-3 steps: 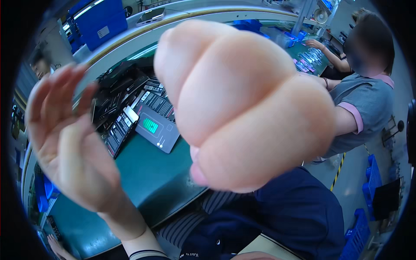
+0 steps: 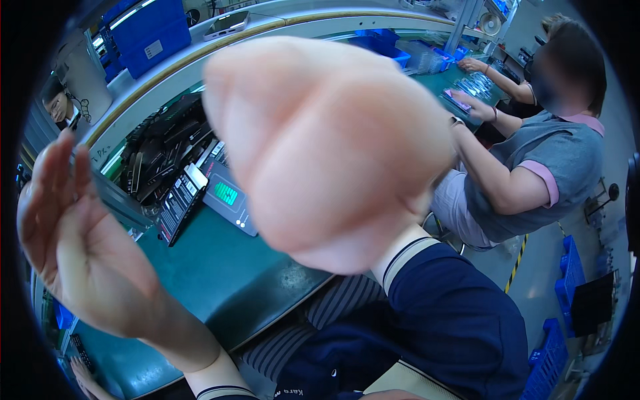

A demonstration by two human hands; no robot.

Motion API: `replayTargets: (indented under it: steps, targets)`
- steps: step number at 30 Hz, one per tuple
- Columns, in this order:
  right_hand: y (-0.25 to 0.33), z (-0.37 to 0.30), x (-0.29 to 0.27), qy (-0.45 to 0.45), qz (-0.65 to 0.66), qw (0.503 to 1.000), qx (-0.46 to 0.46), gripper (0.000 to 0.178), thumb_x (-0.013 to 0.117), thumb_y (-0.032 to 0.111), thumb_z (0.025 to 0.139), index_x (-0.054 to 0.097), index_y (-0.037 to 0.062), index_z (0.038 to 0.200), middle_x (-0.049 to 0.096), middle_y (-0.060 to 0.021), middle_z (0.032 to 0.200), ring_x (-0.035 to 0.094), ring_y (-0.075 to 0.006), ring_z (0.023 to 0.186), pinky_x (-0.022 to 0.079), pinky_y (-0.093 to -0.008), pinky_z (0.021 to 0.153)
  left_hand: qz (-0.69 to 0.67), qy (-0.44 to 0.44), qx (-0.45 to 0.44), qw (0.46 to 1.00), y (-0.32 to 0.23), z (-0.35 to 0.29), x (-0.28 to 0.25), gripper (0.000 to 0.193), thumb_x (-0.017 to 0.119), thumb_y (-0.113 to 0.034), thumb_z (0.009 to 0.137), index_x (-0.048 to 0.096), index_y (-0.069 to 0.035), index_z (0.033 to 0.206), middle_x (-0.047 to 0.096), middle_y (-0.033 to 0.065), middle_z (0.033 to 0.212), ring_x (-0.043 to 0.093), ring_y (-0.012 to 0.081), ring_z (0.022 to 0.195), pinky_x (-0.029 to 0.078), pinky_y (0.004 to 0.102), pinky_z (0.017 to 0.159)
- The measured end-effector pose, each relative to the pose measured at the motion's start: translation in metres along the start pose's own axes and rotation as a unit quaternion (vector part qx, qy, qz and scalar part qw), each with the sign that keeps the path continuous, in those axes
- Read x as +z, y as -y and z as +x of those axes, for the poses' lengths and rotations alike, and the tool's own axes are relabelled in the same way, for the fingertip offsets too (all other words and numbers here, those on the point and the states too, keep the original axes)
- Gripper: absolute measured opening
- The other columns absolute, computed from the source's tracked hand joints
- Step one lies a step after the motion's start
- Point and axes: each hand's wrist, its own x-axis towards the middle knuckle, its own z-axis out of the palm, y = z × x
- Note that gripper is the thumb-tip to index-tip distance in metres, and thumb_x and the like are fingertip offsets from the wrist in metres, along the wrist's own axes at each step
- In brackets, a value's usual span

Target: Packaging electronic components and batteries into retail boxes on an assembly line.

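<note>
My left hand (image 2: 93, 267) is raised at the left, palm showing and fingers stretched upward, holding nothing. Very close to the camera, my right hand (image 2: 327, 153) fills the middle, blurred; its fingertips are hidden, so whether it grips anything does not show. Behind it on the green bench lies a flat grey box (image 2: 230, 197) with a green battery picture, partly covered from sight by that hand. A black box with white print (image 2: 180, 203) leans beside it. Farther back is a heap of dark flat packages (image 2: 167, 150). Neither hand touches these.
A raised shelf edge (image 2: 143, 83) runs behind the bench (image 2: 193, 273), carrying a blue bin (image 2: 153, 43) and a phone (image 2: 227, 23). At the right a co-worker (image 2: 553, 153) handles small items. Another person's hand (image 2: 83, 377) rests at lower left. Blue crates (image 2: 570, 280) stand right.
My left hand has shifted left and slightly down, fingers straighter. My right hand has moved left, baring its wrist and sleeve cuff. The co-worker's near arm shows more fully.
</note>
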Motion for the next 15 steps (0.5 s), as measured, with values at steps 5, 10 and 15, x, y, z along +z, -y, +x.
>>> replayTargets:
  steps: [5,10,15]
  targets:
    - [0.005,0.019,-0.008,0.028,0.019,0.995,0.098,0.009,0.056,0.001,0.06,0.06,0.0061,0.053,0.06,-0.0046,0.059,0.058,-0.0192,0.05,0.042,-0.0255,0.047,-0.123,0.147,-0.039,0.981,-0.015,0.002,0.02,0.03,0.036,-0.002,0.095,0.061,-0.005,0.112,0.052,0.0052,0.076,0.049,0.0187,0.076,0.041,0.0459,0.095]
    - [-0.023,-0.003,0.001,-0.007,-0.044,0.999,-0.01,0.03,0.07,0.013,0.076,0.06,0.0053,0.049,0.073,-0.0092,0.084,0.066,-0.0269,0.085,0.051,-0.0336,0.074,-0.185,0.117,-0.099,0.971,-0.028,-0.002,0.022,0.04,0.036,-0.021,0.099,0.062,0.002,0.119,0.06,0.0234,0.11,0.058,0.0327,0.109,0.042,0.0491,0.105]
    - [0.008,0.015,-0.049,0.043,-0.239,0.965,0.1,0.017,0.063,-0.004,0.071,0.062,0.0034,0.056,0.075,-0.0143,0.096,0.067,-0.0233,0.088,0.053,-0.034,0.074,-0.051,-0.061,-0.023,0.997,-0.018,0.005,0.029,0.042,0.034,-0.018,0.096,0.057,-0.004,0.063,0.057,0.0287,0.13,0.052,0.0402,0.129,0.037,0.0527,0.111]
